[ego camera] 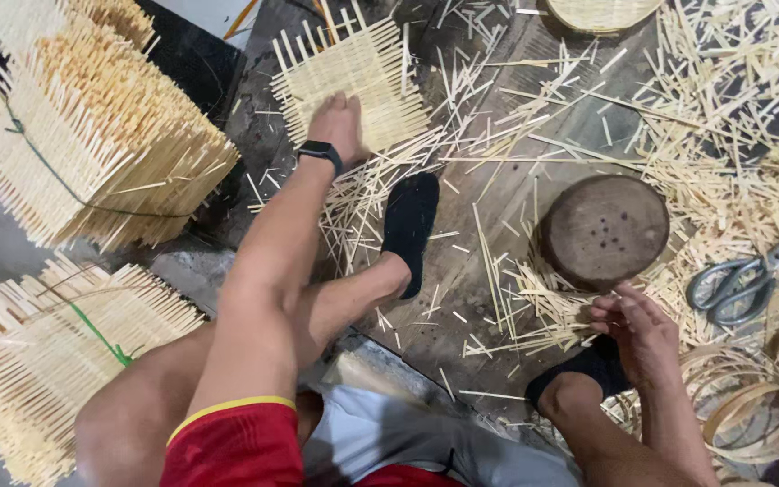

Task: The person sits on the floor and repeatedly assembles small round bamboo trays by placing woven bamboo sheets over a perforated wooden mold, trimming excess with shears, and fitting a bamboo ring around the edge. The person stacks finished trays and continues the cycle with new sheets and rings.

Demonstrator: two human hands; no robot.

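Fig.: My left hand (340, 122) rests flat, fingers released, on woven bamboo mat (353, 86) at floor's far edge; looks light, springy, w/ brittle loose ends, so I'd grip the woven centre. Right hand (642, 329) pinches bamboo strips (543, 325) beside round wooden block (603, 230).

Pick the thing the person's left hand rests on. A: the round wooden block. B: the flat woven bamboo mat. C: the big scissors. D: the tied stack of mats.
B: the left hand lies palm down on the flat woven bamboo mat on the floor, while the round wooden block, the scissors and the tied stack lie apart from it.
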